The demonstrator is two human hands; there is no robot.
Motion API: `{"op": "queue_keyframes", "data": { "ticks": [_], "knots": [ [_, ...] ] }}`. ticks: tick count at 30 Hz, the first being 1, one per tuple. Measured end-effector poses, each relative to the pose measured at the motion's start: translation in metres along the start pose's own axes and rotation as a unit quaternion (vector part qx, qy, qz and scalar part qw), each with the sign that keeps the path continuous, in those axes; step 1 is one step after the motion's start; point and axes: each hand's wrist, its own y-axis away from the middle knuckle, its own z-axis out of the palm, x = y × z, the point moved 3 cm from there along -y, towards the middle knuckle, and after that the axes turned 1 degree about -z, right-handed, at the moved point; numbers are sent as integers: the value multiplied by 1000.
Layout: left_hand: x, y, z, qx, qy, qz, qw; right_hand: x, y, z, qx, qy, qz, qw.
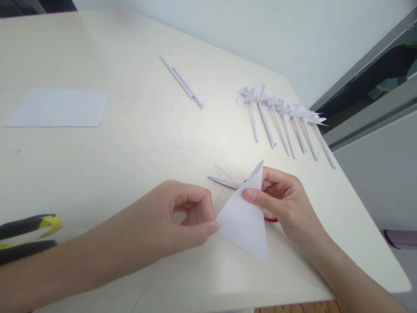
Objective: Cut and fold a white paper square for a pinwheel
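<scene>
A folded piece of white paper (246, 224), roughly triangular, is held up above the table between both hands. My left hand (189, 213) pinches its left corner between thumb and forefinger. On the other side, my right hand (280, 198) grips the upper part, thumb in front and fingers behind. Behind the paper lie scissors (224, 181) with red handles; their blades point left and the handles are partly hidden by the paper and my right hand.
Several paper pinwheels (276, 104) on rolled sticks lie in a row at the right. Two rolled paper sticks (182, 82) rest farther back. White paper sheets (58, 108) lie at the left, with a black and yellow object (32, 226) nearer me. A wall borders the white table (130, 148).
</scene>
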Motion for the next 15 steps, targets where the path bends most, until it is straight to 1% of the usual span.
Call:
{"op": "queue_keyframes", "data": {
  "ticks": [2, 6, 9, 13, 15],
  "knots": [
    [0, -1, -1, -6, -1, -8, 1000, 0, 0, -3, 3, 12, -10, 1000],
    [-1, -1, -3, -3, -10, -17, 1000, 0, 1, -5, -18, 6, -33, 999],
    [0, -1, -3, -1, -9, -23, 1000, 0, 3, -6, -19, 8, -47, 999],
    [-1, -2, 0, -13, -18, -24, 999, -3, 3, -5, -7, 66, -64, 996],
    [-4, -2, 3, -26, -31, -20, 999, -5, 1, -3, -4, 73, -70, 995]
  ]
}}
